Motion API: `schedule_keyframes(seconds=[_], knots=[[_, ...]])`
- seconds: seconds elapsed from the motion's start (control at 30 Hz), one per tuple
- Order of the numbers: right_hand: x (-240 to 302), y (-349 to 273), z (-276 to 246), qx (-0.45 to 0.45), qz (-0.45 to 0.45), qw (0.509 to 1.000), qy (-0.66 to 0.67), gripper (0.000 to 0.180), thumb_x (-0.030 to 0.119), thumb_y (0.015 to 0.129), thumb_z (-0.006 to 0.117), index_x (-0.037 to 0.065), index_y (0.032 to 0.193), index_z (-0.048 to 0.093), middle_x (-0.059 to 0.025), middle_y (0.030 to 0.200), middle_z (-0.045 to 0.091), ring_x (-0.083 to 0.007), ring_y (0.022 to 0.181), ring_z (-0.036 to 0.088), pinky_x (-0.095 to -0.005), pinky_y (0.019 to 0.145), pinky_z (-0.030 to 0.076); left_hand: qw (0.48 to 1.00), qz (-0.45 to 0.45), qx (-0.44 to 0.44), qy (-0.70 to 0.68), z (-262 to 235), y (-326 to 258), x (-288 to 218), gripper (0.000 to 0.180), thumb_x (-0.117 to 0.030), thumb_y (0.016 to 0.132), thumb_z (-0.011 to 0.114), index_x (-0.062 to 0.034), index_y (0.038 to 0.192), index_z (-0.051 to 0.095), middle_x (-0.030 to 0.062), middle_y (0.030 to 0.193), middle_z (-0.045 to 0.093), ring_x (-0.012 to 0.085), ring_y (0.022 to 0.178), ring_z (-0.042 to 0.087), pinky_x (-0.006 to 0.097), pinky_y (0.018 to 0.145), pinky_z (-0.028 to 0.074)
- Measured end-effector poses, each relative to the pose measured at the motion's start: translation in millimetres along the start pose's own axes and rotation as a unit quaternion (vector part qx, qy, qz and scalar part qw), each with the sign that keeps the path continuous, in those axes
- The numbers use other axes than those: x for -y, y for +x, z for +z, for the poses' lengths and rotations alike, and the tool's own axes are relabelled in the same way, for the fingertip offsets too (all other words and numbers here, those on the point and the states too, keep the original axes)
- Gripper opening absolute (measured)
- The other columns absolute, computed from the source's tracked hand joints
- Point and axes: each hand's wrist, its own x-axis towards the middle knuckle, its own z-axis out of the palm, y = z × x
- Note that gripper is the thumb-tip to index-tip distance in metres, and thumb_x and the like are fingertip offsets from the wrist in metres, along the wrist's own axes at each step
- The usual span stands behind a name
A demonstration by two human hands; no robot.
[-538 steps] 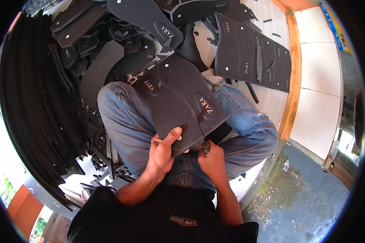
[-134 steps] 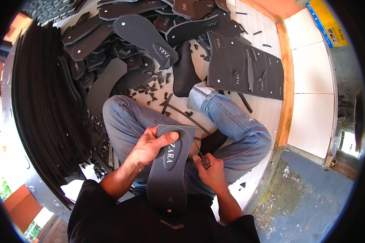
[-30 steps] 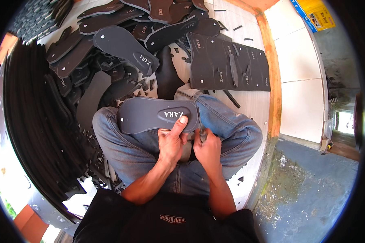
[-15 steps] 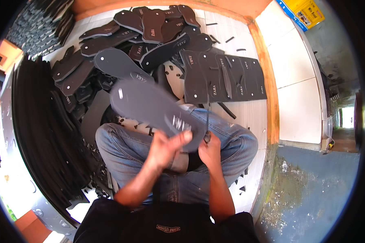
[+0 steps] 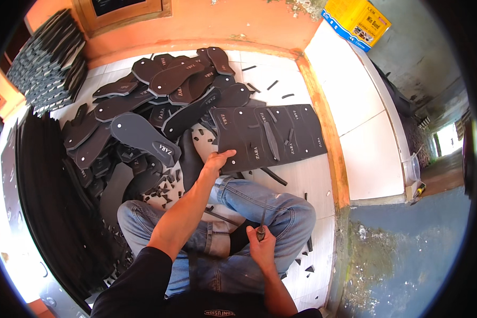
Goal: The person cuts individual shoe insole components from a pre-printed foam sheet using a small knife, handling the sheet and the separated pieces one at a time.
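**Left hand point(image 5: 218, 161) at the corner of the dark sheet point(image 5: 252, 138), knife point(image 5: 261, 233) in the right hand point(image 5: 263, 249)**

The sheet lies flat on the pale floor, marked with curved sole outlines, and a few loose strips point(image 5: 271, 140) rest on top of it. The left hand touches its near left corner, thumb laid over the upper face; the fingers are partly hidden, so I cannot tell whether they close underneath. On the near side of the sheet, the right hand is wrapped around the knife's handle. The thin blade points toward the sheet but stays apart from it.

A dark bar point(image 5: 274, 176) lies just beside the sheet's near edge. To the left of the sheet is a jumbled heap of dark soles point(image 5: 122, 106), and well to its left stands a thick row of dark slabs point(image 5: 53, 206). Orange edging point(image 5: 339, 175) runs along the sheet's right side. A yellow and blue pack point(image 5: 358, 22) sits beyond it, to the right.
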Motion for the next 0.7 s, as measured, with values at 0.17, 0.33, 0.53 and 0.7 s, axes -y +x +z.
schedule_keyframes(seconds=[0.17, 0.33, 0.53, 0.7], knots=[[3, -3, 2, -0.029, 0.008, 0.994, 0.106, 0.03, 0.019, 0.088, 0.063, 0.002, 0.067, 0.049, 0.0035, 0.053, 0.042, -0.0051, 0.052, 0.034, -0.0242, 0.046, 0.03, 0.991, 0.055, 0.06, -0.107, 6, -10, 11, 0.043, -0.017, 0.081, 0.068, 0.0055, 0.113, 0.052, 0.0133, 0.103, 0.064, 0.0215, 0.086, 0.065, 0.032, 0.078, 0.054], [9, -18, 15, -0.026, -0.001, 0.988, 0.152, 0.027, 0.022, 0.089, 0.062, 0.004, 0.073, 0.05, 0.0039, 0.053, 0.044, -0.0044, 0.048, 0.038, -0.0218, 0.044, 0.03, 0.966, 0.116, 0.111, -0.2, 1, -55, 10, 0.04, -0.015, 0.081, 0.068, 0.0057, 0.112, 0.052, 0.0133, 0.102, 0.063, 0.0212, 0.088, 0.064, 0.032, 0.078, 0.054], [27, -40, 8, -0.029, -0.008, 0.986, 0.164, 0.017, 0.015, 0.088, 0.062, 0.003, 0.081, 0.051, 0.0033, 0.061, 0.045, -0.0037, 0.056, 0.039, -0.0213, 0.05, 0.032, 0.952, 0.158, 0.128, -0.23, -12, -150, -13, 0.038, -0.013, 0.082, 0.066, 0.0038, 0.113, 0.053, 0.0127, 0.101, 0.062, 0.0205, 0.089, 0.063, 0.031, 0.08, 0.053], [40, -51, -16, 0.013, -0.024, 0.975, 0.219, 0.014, 0.008, 0.086, 0.059, 0.001, 0.094, 0.05, 0.0007, 0.064, 0.05, -0.0061, 0.054, 0.046, -0.0214, 0.05, 0.038, 0.95, 0.147, 0.097, -0.26, -42, -225, 40, 0.036, -0.015, 0.083, 0.066, 0.0031, 0.112, 0.055, 0.0113, 0.099, 0.063, 0.0191, 0.086, 0.063, 0.032, 0.077, 0.054]])
